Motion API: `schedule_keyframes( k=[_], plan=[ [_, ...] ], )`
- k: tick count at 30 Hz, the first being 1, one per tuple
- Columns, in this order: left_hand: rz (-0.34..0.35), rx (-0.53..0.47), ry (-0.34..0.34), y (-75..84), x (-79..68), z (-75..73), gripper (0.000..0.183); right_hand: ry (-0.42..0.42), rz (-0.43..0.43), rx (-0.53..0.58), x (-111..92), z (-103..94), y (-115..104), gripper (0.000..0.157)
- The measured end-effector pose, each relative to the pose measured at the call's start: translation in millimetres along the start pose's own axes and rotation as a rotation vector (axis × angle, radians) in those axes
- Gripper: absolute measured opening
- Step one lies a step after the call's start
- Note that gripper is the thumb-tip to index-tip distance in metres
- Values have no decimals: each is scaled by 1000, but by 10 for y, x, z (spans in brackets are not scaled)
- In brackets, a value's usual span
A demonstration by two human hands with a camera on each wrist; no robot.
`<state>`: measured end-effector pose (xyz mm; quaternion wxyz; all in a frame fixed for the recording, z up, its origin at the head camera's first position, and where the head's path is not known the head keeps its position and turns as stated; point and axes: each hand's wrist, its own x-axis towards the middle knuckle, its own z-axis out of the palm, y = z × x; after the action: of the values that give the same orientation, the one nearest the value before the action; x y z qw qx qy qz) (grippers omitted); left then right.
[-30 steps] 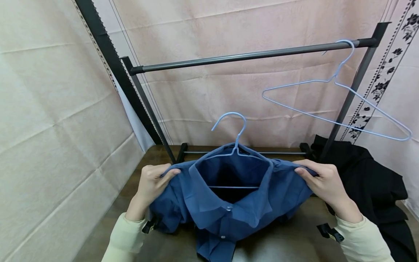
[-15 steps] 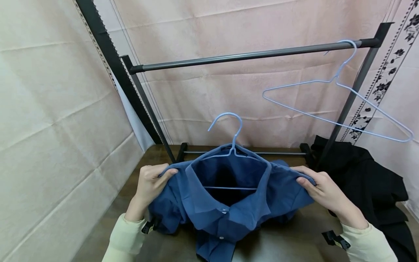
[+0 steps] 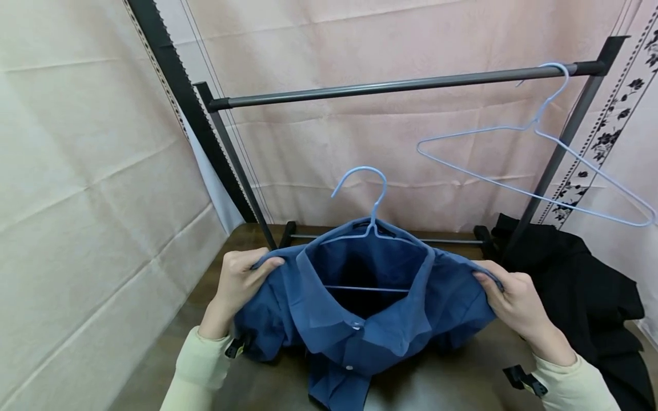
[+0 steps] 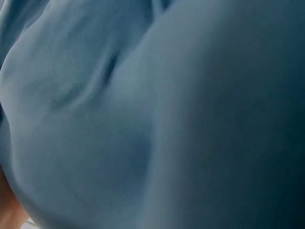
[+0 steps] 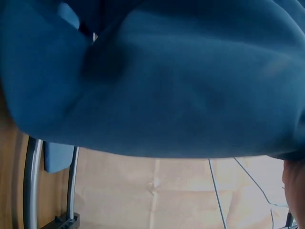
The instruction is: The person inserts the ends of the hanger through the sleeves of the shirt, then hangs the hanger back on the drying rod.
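A blue buttoned shirt [image 3: 329, 319] is held up by its shoulders over the table, collar facing me. Inside its neck sits a light blue wire hanger [image 3: 379, 200], the hook rising above the collar and the lower bar showing through the opening. My left hand [image 3: 241, 282] pinches the shoulder on the left, thumb on top. On the other side my right hand [image 3: 516, 299] grips the opposite shoulder, thumb in front of the cloth. Blue shirt cloth [image 4: 95, 143] fills the left wrist view. In the right wrist view the shirt [image 5: 181, 95] covers the upper part, with a bit of hand at the right edge.
Behind the shirt stands a dark metal rack with a top rail [image 3: 390, 87]. A second light blue hanger [image 3: 483, 131] hangs bare at the rail's right end. Black clothing [image 3: 576, 285] lies on the right of the brown table [image 3: 437, 382]. Pale cloth [image 3: 103, 200] walls the left and back.
The right hand has shifted its grip on the shoulder, and the cloth there now lies smoother. The shirt and hanger tipped slightly left, then came back and rose a little.
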<state>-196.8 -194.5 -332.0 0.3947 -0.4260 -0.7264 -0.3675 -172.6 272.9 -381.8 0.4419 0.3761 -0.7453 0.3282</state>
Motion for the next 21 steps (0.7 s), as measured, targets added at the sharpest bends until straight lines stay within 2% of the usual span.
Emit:
schedule_keyframes(
  k=[5,8,10,14,16,18,21],
  plan=[
    [-99,-20,4,10,15,-21,38,130,-9,-65,54,12,-32,56],
    [-208,-23,7,7,-13,-66,35,208,-3,-89,114,17,-67,58],
    [-306,-25,7,10,-37,-108,37,257,10,-99,159,24,-92,59],
    [-526,-92,-23,-1,-99,-173,59,352,41,-118,255,53,-142,60],
    [-613,-139,-54,-35,-144,-182,74,406,67,-126,307,73,-171,61],
    [-660,-187,-91,-94,-202,-175,87,462,95,-128,359,89,-201,63],
    [-683,-247,-171,-197,-306,-130,97,545,154,-125,454,101,-247,66]
  ],
)
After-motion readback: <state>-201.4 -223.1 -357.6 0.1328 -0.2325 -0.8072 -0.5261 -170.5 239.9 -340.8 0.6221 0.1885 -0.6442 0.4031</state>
